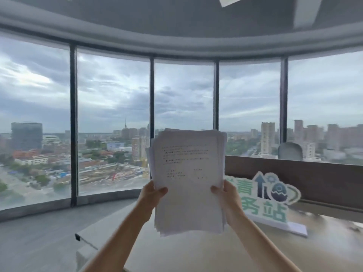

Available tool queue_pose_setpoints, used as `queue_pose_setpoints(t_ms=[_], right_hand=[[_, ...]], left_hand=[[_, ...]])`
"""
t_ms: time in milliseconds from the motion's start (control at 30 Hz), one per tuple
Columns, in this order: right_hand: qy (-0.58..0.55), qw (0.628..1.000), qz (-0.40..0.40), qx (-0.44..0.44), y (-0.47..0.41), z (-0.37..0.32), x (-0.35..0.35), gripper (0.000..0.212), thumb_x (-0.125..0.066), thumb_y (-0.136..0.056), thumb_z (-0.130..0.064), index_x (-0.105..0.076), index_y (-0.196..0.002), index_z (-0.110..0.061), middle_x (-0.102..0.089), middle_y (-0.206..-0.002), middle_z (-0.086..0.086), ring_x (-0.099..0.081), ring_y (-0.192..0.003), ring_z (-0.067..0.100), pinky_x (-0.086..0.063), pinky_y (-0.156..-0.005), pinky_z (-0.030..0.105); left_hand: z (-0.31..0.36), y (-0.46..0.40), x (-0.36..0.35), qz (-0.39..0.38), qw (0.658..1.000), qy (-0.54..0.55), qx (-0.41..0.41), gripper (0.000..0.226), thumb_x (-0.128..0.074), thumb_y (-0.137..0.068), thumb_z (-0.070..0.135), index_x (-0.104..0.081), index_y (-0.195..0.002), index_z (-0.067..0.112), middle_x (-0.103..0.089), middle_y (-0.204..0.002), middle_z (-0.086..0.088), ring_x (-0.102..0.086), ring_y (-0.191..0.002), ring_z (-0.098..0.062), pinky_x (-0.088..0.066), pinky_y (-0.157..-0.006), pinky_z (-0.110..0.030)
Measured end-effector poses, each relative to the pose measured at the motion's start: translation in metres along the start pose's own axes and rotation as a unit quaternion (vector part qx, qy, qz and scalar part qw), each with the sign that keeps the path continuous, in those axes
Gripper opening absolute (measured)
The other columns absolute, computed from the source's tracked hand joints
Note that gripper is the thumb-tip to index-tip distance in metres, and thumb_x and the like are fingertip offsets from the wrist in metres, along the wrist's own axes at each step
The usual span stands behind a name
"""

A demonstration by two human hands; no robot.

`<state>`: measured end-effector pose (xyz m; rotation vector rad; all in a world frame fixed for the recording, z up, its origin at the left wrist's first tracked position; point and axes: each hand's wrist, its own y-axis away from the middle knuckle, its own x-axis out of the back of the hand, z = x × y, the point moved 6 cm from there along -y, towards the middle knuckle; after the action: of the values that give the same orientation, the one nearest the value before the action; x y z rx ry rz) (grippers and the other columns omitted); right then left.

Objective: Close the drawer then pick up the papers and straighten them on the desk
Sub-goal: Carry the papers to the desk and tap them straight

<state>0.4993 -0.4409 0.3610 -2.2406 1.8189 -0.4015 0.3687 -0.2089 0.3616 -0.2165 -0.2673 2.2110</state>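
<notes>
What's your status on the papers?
Left hand and right hand gripping papers upright above desk. Edges uneven. Sign stands right, clear.

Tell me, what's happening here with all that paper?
A person holds a stack of papers upright above the desk, left hand and right hand gripping its two sides. The sheets are unevenly fanned at the edges, not yet squared. A green sign stands on the desk to the right.
</notes>
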Motion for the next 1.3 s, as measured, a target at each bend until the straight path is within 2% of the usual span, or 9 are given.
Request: queue_pose_setpoints(t_ms=[67,267,400,500,600,767,967,1133,1300], right_hand=[[0.009,0.999,0.029,-0.016,0.0,0.008,0.03,0.018,-0.063,-0.075,-0.008,-0.068,-0.092,-0.012,-0.076,-0.09,0.013,-0.072,-0.085,0.033,-0.058,-0.077,0.048],[0.004,0.995,0.099,-0.029,0.007,0.037,0.094,0.027,-0.06,-0.073,-0.003,-0.065,-0.088,-0.024,-0.076,-0.095,0.008,-0.072,-0.09,0.03,-0.058,-0.085,0.052],[0.012,0.992,0.122,-0.031,0.011,0.061,0.124,0.036,-0.059,-0.065,-0.007,-0.067,-0.097,-0.022,-0.076,-0.095,0.005,-0.072,-0.09,0.028,-0.059,-0.084,0.055],[0.04,0.987,0.148,-0.045,0.018,0.072,0.143,0.038,-0.059,-0.064,-0.01,-0.067,-0.099,-0.022,-0.076,-0.095,0.003,-0.071,-0.091,0.026,-0.058,-0.085,0.052],[0.054,0.985,0.156,-0.059,0.018,0.085,0.156,0.033,-0.058,-0.07,-0.004,-0.066,-0.098,-0.018,-0.074,-0.095,0.006,-0.07,-0.091,0.028,-0.058,-0.084,0.051],[0.049,0.984,0.153,-0.08,0.003,0.121,0.17,0.035,-0.055,-0.072,0.001,-0.067,-0.097,-0.02,-0.075,-0.096,0.008,-0.07,-0.095,0.032,-0.055,-0.087,0.053],[0.028,0.985,0.154,-0.076,-0.028,0.146,0.167,0.031,-0.052,-0.079,0.009,-0.063,-0.104,-0.005,-0.06,-0.085,-0.004,-0.064,-0.089,0.029,-0.053,-0.088,0.046],[0.018,0.988,0.137,-0.069,-0.058,0.168,0.157,0.042,-0.054,-0.081,0.007,-0.063,-0.103,-0.027,-0.072,-0.104,0.002,-0.068,-0.099,0.023,-0.054,-0.092,0.049],[0.001,0.991,0.122,-0.05,-0.074,0.169,0.148,0.049,-0.054,-0.079,0.005,-0.063,-0.11,-0.032,-0.073,-0.11,0.004,-0.068,-0.105,0.026,-0.052,-0.097,0.056]], left_hand=[[-0.008,-0.005,-0.033,-0.023,1.0,0.001,0.006,0.035,-0.065,-0.078,-0.009,-0.064,-0.111,0.002,-0.071,-0.111,-0.021,-0.067,-0.102,-0.04,-0.05,-0.095,-0.057],[-0.032,0.0,-0.109,-0.069,0.997,0.024,0.018,0.036,-0.063,-0.078,-0.01,-0.065,-0.11,0.007,-0.07,-0.112,-0.021,-0.067,-0.103,-0.039,-0.051,-0.095,-0.055],[-0.046,0.008,-0.142,-0.094,0.994,0.039,0.032,0.037,-0.06,-0.079,-0.013,-0.063,-0.112,0.002,-0.068,-0.112,-0.021,-0.066,-0.099,-0.035,-0.051,-0.095,-0.05],[-0.062,0.011,-0.162,-0.109,0.992,0.045,0.044,0.034,-0.059,-0.08,-0.014,-0.061,-0.111,-0.001,-0.067,-0.114,-0.023,-0.065,-0.098,-0.034,-0.051,-0.094,-0.048],[-0.081,0.008,-0.182,-0.132,0.989,0.043,0.055,0.038,-0.058,-0.082,-0.012,-0.059,-0.119,-0.005,-0.066,-0.117,-0.025,-0.064,-0.104,-0.039,-0.05,-0.095,-0.053],[-0.116,-0.009,-0.21,-0.146,0.987,0.026,0.067,0.034,-0.061,-0.083,-0.005,-0.062,-0.116,0.002,-0.07,-0.112,-0.019,-0.066,-0.104,-0.037,-0.052,-0.094,-0.05],[-0.153,-0.044,-0.231,-0.143,0.987,0.033,0.067,0.028,-0.061,-0.083,-0.005,-0.064,-0.11,0.003,-0.071,-0.107,-0.018,-0.068,-0.096,-0.033,-0.055,-0.089,-0.045],[-0.169,-0.07,-0.235,-0.144,0.987,0.034,0.067,0.025,-0.061,-0.084,-0.005,-0.065,-0.095,0.017,-0.071,-0.095,-0.006,-0.067,-0.085,-0.023,-0.054,-0.075,-0.032],[-0.166,-0.089,-0.233,-0.141,0.988,0.037,0.059,0.026,-0.061,-0.083,-0.007,-0.065,-0.098,0.015,-0.071,-0.094,-0.007,-0.067,-0.086,-0.025,-0.055,-0.081,-0.035]])
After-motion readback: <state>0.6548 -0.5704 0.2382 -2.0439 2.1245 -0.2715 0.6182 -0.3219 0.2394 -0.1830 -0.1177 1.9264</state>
